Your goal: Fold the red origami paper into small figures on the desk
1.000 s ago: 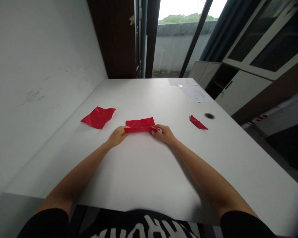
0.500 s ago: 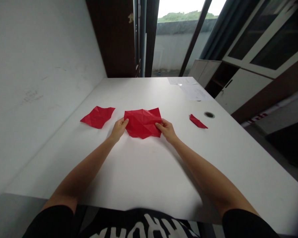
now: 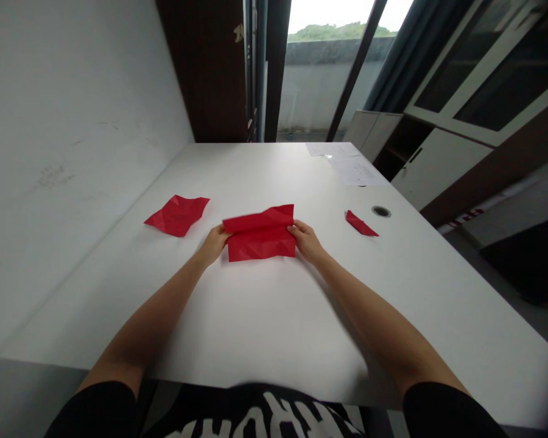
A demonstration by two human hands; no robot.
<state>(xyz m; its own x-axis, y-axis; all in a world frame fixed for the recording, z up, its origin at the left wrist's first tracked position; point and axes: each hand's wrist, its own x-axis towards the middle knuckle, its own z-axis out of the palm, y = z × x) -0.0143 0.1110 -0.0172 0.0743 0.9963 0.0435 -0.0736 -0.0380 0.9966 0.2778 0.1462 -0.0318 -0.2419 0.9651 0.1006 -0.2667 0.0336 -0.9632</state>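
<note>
Between my hands is a creased sheet of red paper (image 3: 261, 238), bent along a crosswise line so its far part slopes up. My left hand (image 3: 214, 244) pinches its left edge, and my right hand (image 3: 307, 240) pinches the right edge, thumb on top. Fingertips behind the paper are hidden. To the left, a second creased red sheet (image 3: 178, 215) lies spread on the white table (image 3: 265, 322). On the right lies a small folded red paper piece (image 3: 360, 224), narrow and slanted, apart from my right hand.
White printed sheets (image 3: 357, 170) lie at the table's far right corner. A round cable hole (image 3: 381, 212) is set near the right edge. A white wall (image 3: 73, 152) borders the table's left side; white cabinets (image 3: 438, 164) stand beyond the right edge.
The held paper has gone from fairly flat and spread to bent along a crosswise line, its near edge now straighter. My left hand has shifted slightly left and nearer me.
</note>
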